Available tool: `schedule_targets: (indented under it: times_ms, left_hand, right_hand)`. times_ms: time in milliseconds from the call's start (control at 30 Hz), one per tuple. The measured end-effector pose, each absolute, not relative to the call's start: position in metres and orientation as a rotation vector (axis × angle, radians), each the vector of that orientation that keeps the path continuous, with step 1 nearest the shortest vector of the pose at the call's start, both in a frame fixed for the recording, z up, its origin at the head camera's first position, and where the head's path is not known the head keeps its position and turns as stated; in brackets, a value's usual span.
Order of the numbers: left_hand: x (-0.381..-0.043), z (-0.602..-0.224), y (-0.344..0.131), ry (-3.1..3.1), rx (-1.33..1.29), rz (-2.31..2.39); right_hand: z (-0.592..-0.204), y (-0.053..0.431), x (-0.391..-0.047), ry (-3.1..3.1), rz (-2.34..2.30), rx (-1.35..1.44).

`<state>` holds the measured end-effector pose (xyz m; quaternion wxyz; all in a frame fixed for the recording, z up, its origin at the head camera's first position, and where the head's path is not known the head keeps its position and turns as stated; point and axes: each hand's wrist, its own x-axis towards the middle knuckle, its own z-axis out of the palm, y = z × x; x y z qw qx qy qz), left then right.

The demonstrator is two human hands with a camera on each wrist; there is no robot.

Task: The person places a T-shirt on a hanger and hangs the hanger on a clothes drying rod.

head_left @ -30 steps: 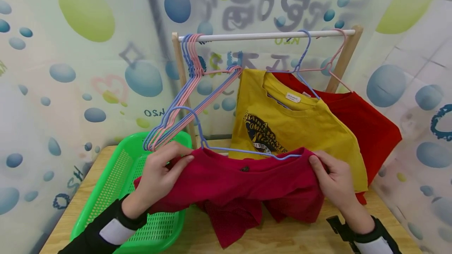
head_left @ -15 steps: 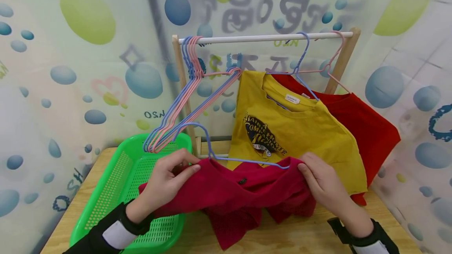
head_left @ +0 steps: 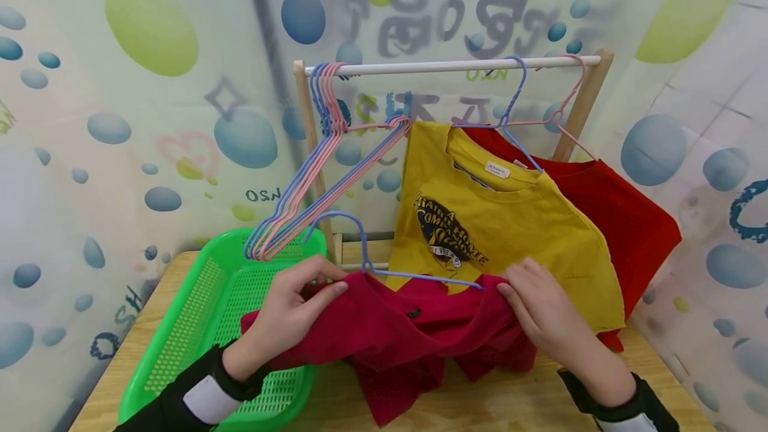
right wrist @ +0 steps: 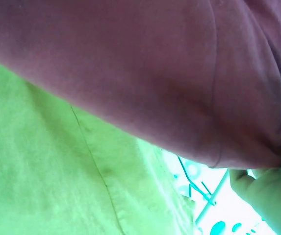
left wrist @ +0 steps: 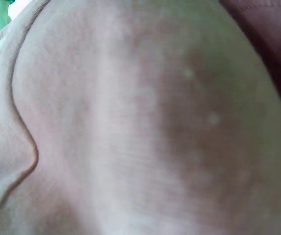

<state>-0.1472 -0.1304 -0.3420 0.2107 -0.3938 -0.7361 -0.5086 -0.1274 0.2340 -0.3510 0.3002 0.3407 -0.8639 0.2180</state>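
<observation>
A crimson shirt [head_left: 384,325] hangs stretched between both hands, its lower part drooping close over the table. My left hand [head_left: 294,305] pinches its left shoulder between thumb and fingers. At the other shoulder, my right hand [head_left: 543,309] grips the cloth. A blue hanger [head_left: 414,277] sits in the neck opening, its hook tilted left and its arm ends hidden by the fabric. The left wrist view is mostly filled by the hand's blurred skin. In the right wrist view, the shirt's sleeve [right wrist: 140,73] crosses the top, with fingers at the lower right.
A yellow shirt [head_left: 510,239] and a red shirt [head_left: 630,219] hang on the rack's white rail [head_left: 420,68]. Several blue and pink hangers [head_left: 324,165] bunch at its left end. A green basket [head_left: 180,325] stands on the wooden table [head_left: 480,405] at left.
Both hands and the crimson shirt have come down. My right hand has moved left, so the neckline is slacker. The blue hanger has dropped and shifted right, sitting further inside the neck.
</observation>
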Motion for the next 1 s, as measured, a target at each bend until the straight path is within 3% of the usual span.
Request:
schedule_targets:
  times_ms: [1000]
  left_hand:
    - [-0.145,-0.348,-0.122,-2.104,-1.012,-1.418]
  right_hand:
    - [-0.352,0.217,-0.134,-2.29,0.38,1.027]
